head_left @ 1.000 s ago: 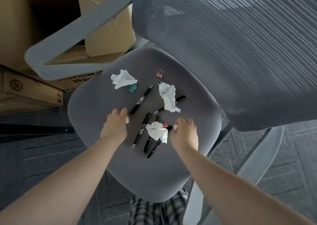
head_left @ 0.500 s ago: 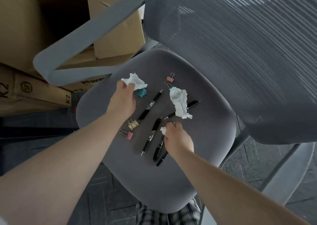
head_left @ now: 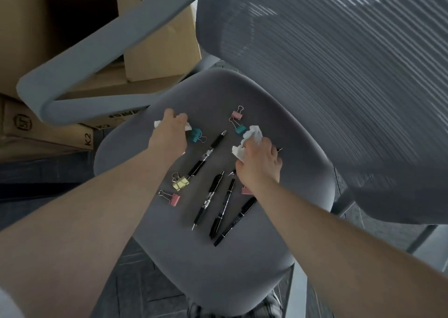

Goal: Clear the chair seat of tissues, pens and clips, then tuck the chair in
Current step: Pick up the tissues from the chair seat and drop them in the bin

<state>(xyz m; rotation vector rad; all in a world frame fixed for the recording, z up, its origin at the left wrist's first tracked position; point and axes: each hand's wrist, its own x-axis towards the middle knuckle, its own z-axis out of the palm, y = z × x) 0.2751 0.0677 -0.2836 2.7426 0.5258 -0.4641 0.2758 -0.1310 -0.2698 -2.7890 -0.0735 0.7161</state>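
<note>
Tissue-gathering is in hand: on the chair seat [head_left: 242, 269], the left hand [head_left: 169, 133] closes its grip on a tissue [head_left: 158, 123] left of the pens [head_left: 206, 157]; the right hand [head_left: 259, 162] clutches another tissue [head_left: 252, 133] right of them. Next, probably lifting both away, then the clips [head_left: 180, 184].

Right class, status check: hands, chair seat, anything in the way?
Left hand shut on crumpled white tissue; right hand likewise. Black pens, coloured binder clips remain on grey seat. Nothing obstructing.
</note>
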